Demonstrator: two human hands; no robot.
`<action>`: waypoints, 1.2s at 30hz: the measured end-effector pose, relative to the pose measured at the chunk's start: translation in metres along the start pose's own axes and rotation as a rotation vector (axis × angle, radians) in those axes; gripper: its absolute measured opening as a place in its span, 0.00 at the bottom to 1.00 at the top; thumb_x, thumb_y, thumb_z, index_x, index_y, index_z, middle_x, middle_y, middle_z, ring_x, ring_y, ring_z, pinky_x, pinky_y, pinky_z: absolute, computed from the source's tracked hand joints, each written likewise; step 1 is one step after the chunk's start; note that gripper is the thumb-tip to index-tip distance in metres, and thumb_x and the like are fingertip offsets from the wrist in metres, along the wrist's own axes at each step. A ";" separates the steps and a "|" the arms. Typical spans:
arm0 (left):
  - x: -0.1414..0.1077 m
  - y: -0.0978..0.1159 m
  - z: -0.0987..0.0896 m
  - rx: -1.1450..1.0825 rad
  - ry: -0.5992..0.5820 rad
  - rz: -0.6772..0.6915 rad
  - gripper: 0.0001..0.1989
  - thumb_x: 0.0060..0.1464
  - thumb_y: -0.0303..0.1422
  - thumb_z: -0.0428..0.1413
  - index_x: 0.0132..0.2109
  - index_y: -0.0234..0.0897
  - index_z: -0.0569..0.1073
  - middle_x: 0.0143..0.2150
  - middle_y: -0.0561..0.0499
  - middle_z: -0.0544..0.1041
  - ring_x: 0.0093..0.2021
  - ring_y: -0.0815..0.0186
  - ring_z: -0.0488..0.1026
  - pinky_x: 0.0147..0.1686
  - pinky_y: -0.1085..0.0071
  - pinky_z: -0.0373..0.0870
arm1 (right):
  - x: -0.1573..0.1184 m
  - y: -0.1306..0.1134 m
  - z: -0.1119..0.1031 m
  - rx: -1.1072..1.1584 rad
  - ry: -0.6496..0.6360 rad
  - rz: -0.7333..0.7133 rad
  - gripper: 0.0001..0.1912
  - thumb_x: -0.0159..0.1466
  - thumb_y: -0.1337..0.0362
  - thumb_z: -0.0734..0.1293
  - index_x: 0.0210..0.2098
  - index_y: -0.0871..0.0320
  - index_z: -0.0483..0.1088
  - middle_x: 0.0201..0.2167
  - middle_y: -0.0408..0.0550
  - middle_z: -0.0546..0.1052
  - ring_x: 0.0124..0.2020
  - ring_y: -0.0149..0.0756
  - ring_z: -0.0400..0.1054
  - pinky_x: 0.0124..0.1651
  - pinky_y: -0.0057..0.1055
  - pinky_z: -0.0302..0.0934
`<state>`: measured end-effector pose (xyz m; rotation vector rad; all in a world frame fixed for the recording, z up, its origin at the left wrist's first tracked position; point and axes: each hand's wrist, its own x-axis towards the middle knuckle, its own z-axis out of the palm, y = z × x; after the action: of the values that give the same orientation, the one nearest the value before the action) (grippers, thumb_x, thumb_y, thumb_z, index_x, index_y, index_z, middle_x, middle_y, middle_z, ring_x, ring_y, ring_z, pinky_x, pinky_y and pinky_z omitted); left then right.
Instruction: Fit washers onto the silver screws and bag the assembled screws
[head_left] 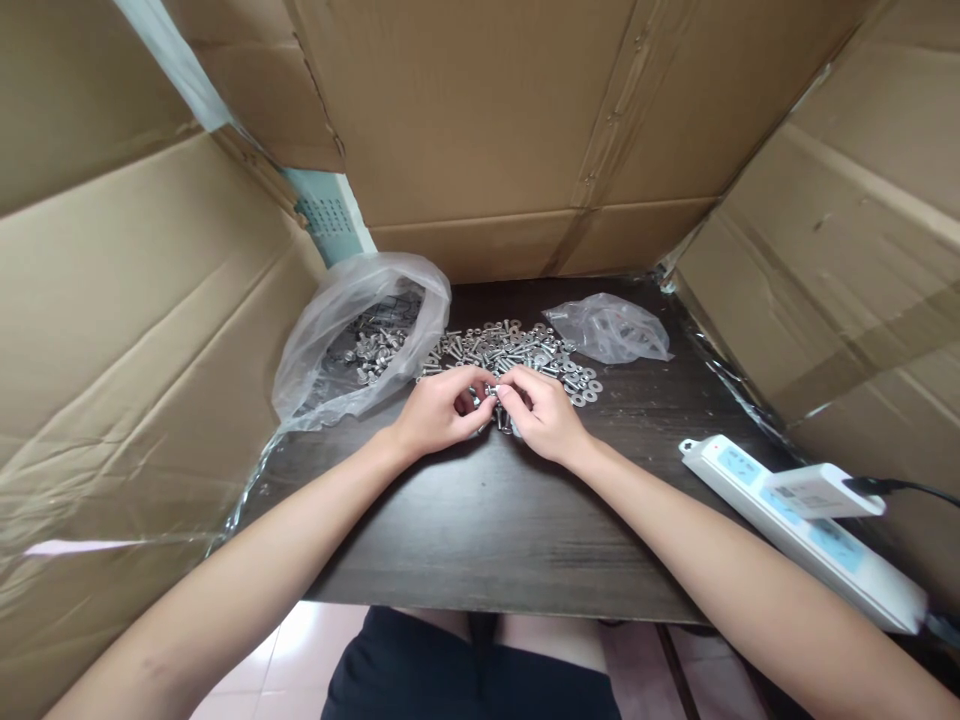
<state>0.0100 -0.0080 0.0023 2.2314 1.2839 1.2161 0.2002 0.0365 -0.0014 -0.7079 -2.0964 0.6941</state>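
Note:
My left hand (448, 408) and my right hand (541, 412) meet over the near edge of a pile of loose screws and washers (517, 350). Between the fingertips of both hands is a small metal screw (492, 391), pinched from either side; whether a washer or nut sits on it is too small to tell. A few more screws lie just below the fingers. To the left of the pile, a clear plastic bag (431, 280) stands with its mouth wide, holding many metal fasteners (375, 352).
A crumpled clear bag (615, 328) lies behind the pile at right. On the right of the dark table (480, 530) rests a white power strip (817, 540) with a plugged-in adapter (821, 492) and black cable. Cardboard walls (487, 120) enclose the back and both sides.

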 end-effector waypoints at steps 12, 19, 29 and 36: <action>-0.001 -0.001 0.001 0.006 0.003 -0.009 0.09 0.59 0.30 0.59 0.47 0.35 0.75 0.33 0.53 0.77 0.25 0.74 0.73 0.28 0.78 0.71 | 0.000 -0.001 -0.002 -0.020 -0.001 0.003 0.04 0.68 0.66 0.63 0.36 0.56 0.68 0.31 0.45 0.72 0.31 0.35 0.65 0.34 0.32 0.58; -0.001 0.000 0.000 0.006 0.004 -0.009 0.09 0.59 0.30 0.59 0.47 0.35 0.76 0.33 0.53 0.78 0.26 0.73 0.73 0.29 0.78 0.72 | 0.000 -0.001 -0.001 -0.027 0.001 0.003 0.04 0.68 0.66 0.62 0.35 0.56 0.67 0.30 0.44 0.71 0.30 0.35 0.64 0.33 0.32 0.57; -0.001 -0.002 0.000 0.002 -0.003 -0.005 0.10 0.58 0.29 0.59 0.48 0.36 0.76 0.33 0.54 0.77 0.27 0.73 0.73 0.29 0.77 0.72 | -0.001 -0.001 -0.001 -0.019 -0.008 0.022 0.06 0.69 0.65 0.62 0.35 0.56 0.68 0.29 0.44 0.71 0.28 0.34 0.64 0.33 0.32 0.57; -0.001 -0.001 0.000 0.004 0.004 -0.007 0.10 0.59 0.30 0.59 0.48 0.35 0.76 0.33 0.53 0.78 0.25 0.74 0.73 0.29 0.77 0.72 | 0.000 -0.001 -0.001 0.002 -0.010 0.009 0.08 0.71 0.64 0.61 0.35 0.56 0.69 0.30 0.44 0.72 0.29 0.35 0.64 0.35 0.33 0.58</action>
<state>0.0094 -0.0083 0.0017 2.2260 1.2960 1.2177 0.2007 0.0360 -0.0006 -0.7150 -2.1025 0.7055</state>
